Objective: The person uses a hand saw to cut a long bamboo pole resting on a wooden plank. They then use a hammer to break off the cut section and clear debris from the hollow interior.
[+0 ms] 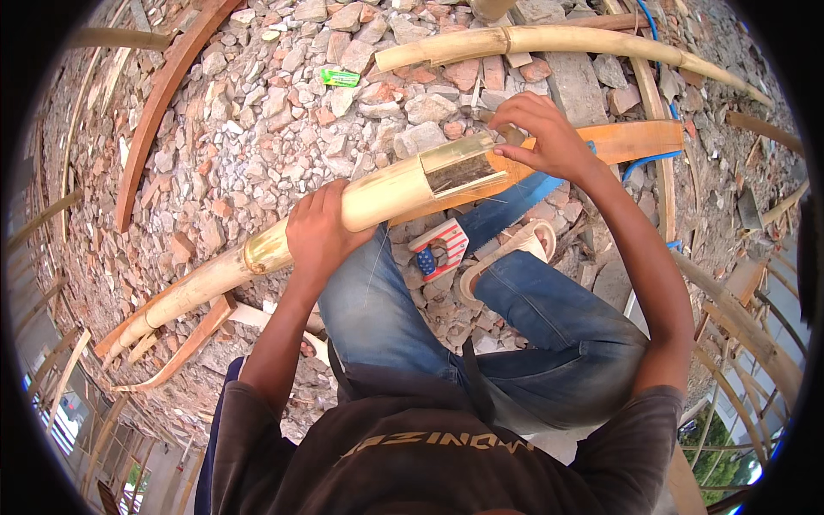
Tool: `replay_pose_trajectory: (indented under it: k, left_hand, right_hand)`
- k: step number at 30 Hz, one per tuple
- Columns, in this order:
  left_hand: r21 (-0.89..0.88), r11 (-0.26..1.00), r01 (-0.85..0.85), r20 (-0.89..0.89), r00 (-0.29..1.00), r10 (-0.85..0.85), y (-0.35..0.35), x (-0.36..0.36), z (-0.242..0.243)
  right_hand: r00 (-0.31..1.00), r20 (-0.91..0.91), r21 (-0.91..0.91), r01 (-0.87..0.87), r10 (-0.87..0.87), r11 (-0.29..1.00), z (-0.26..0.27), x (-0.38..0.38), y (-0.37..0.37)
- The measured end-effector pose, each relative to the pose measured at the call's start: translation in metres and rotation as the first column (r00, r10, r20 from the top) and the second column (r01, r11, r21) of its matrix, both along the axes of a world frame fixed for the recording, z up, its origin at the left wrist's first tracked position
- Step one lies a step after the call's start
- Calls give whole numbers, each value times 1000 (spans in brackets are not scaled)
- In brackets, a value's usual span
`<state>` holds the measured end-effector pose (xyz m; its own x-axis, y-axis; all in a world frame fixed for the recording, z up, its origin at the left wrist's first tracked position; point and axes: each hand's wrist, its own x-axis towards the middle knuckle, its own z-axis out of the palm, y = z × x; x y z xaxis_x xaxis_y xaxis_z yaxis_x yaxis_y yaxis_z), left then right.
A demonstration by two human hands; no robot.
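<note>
My left hand (325, 235) wraps around a thick bamboo pole (386, 196), which slants from lower left up to the right. Part of the wall is cut away near the pole's right end, showing the dark hollow and splintered strands. Beside that end is my right hand (541, 135), its fingers curled and apart; whether the fingertips touch the bamboo cannot be told. An orange-brown wooden plank (618, 138) runs beneath the pole. Below it on the rubble lies a handsaw with a blue blade (508, 209) and a handle (444, 248) in red and white stripes with stars.
Broken brick and concrete rubble (283, 122) covers the ground. Another bamboo pole (547, 40) lies at the top, a reddish timber beam (151, 122) at the left. A blue cord (650, 156) runs by a wooden batten (663, 193) at the right. A green wrapper (340, 78) lies on the stones.
</note>
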<state>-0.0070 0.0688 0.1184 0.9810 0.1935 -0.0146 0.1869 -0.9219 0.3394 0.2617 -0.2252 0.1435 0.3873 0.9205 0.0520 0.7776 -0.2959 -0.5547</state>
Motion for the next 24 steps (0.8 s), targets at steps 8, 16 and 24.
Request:
replay_pose_trajectory:
  k: [8, 16, 24]
  left_hand:
    - [6, 1000, -6, -1, 1000, 6, 0, -1, 2]
    - [45, 999, -8, 18, 1000, 7, -2, 0, 0]
    - [50, 999, 6, 11, 1000, -7, -3, 0, -1]
  right_hand:
    - [989, 29, -5, -147, 147, 989, 2, -3, 9]
    - [962, 216, -3, -168, 165, 986, -6, -6, 10]
    - [944, 323, -31, -59, 66, 998, -2, -16, 13]
